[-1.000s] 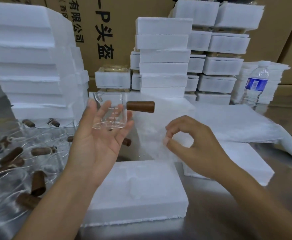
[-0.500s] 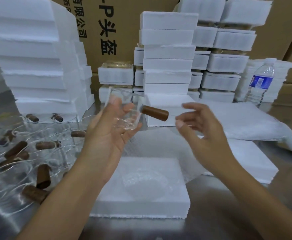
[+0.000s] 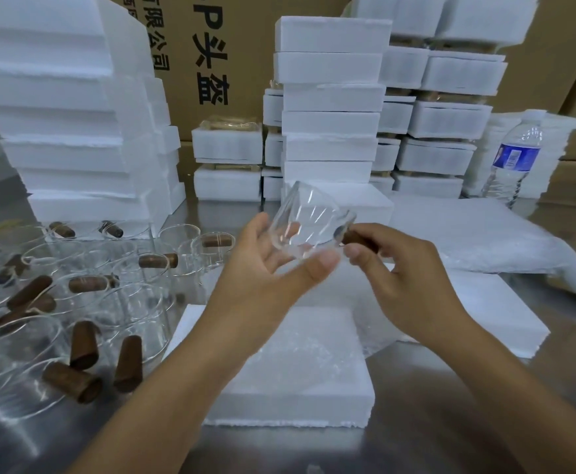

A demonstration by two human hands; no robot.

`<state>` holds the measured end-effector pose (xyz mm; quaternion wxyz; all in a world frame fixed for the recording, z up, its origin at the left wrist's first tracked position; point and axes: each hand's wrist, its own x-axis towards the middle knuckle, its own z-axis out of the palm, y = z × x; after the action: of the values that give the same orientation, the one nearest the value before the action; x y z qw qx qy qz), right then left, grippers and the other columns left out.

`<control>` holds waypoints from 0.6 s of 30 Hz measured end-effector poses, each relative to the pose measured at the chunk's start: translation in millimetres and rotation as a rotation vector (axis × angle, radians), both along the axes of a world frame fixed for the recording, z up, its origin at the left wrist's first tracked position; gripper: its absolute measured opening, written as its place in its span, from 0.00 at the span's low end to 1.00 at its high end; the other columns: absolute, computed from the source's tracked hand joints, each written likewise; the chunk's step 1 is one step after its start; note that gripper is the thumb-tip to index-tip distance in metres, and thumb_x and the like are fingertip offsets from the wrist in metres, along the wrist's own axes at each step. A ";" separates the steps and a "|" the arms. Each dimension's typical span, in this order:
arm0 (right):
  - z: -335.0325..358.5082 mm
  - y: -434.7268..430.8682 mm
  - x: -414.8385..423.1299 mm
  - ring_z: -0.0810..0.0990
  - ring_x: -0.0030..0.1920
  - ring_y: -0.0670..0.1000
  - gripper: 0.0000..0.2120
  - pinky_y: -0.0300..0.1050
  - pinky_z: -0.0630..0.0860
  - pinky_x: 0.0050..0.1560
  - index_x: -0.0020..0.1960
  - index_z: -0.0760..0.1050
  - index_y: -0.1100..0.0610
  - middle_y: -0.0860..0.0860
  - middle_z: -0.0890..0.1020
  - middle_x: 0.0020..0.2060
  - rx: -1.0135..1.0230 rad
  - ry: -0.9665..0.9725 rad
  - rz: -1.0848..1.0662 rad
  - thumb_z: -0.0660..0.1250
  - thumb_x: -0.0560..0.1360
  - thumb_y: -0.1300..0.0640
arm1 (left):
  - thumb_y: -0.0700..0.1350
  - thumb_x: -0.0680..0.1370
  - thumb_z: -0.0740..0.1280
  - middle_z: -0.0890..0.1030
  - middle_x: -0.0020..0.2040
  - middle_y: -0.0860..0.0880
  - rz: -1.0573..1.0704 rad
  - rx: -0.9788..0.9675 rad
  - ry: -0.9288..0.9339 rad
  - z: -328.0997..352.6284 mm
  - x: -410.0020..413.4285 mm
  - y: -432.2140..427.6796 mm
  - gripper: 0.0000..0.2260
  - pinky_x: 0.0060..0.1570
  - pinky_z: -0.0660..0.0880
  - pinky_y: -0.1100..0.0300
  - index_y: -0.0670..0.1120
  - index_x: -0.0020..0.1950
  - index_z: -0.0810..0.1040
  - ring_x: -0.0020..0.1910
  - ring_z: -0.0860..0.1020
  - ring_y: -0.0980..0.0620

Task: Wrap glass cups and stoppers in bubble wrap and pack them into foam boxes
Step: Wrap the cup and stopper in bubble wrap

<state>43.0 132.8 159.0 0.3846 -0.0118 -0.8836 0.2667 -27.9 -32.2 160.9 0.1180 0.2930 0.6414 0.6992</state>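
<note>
Head view: right hand (image 3: pixel 396 268), apart half second ago, now pinches brown stopper (image 3: pixel 356 238) at side of glass cup (image 3: pixel 307 220). Left hand (image 3: pixel 272 268) cradles cup, thumb curled round, above foam box (image 3: pixel 279 401) draped with bubble wrap (image 3: pixel 300 354). Likely readying cup for wrapping.

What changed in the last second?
The right hand left the bubble wrap, moved up and left, and now pinches the handle of the cup. The cup tipped over in the left hand, which kept holding it. The foam box, loose cups and bottle stayed put.
</note>
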 end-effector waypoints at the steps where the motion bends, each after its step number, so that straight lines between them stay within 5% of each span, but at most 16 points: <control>1: 0.7 3.5 -0.1 0.79 0.43 0.42 0.08 0.38 0.73 0.45 0.54 0.79 0.49 0.37 0.79 0.40 -0.019 0.010 -0.055 0.64 0.77 0.52 | 0.65 0.53 0.77 0.73 0.66 0.60 0.001 -0.088 0.065 -1.3 2.3 1.0 0.55 0.59 0.74 0.60 0.55 0.76 0.56 0.59 0.75 0.63; 3: 1.3 10.4 0.2 0.80 0.42 0.43 0.07 0.35 0.73 0.43 0.53 0.78 0.49 0.39 0.80 0.38 -0.120 0.048 -0.118 0.63 0.78 0.52 | 0.66 0.56 0.72 0.71 0.62 0.66 0.004 -0.316 0.266 -6.8 9.3 2.9 0.52 0.58 0.72 0.64 0.59 0.76 0.52 0.57 0.72 0.67; 8: 0.1 15.0 0.0 0.80 0.38 0.41 0.05 0.29 0.71 0.39 0.47 0.75 0.46 0.41 0.80 0.35 -0.263 0.063 -0.174 0.62 0.78 0.54 | 0.61 0.75 0.63 0.74 0.48 0.64 0.062 -0.596 0.617 -17.3 18.7 3.9 0.16 0.47 0.65 0.74 0.63 0.63 0.71 0.49 0.71 0.65; 14: -0.5 10.9 -0.7 0.80 0.39 0.46 0.06 0.31 0.71 0.39 0.44 0.73 0.44 0.44 0.80 0.35 -0.247 0.065 -0.187 0.62 0.78 0.54 | 0.62 0.76 0.60 0.69 0.38 0.60 0.110 -0.669 0.621 -17.7 16.7 3.8 0.15 0.43 0.65 0.66 0.60 0.59 0.74 0.40 0.71 0.60; 18: 0.5 10.4 0.5 0.81 0.40 0.47 0.04 0.34 0.72 0.42 0.47 0.75 0.48 0.44 0.81 0.37 -0.242 0.063 -0.198 0.62 0.79 0.54 | 0.63 0.75 0.61 0.74 0.40 0.53 0.150 -0.676 0.638 -17.1 14.2 3.0 0.14 0.36 0.63 0.64 0.58 0.55 0.76 0.33 0.67 0.57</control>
<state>43.6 143.2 159.5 0.4323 -0.1367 -0.8271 0.3322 -13.7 -29.2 143.8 -0.0471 0.3915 0.8566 0.3328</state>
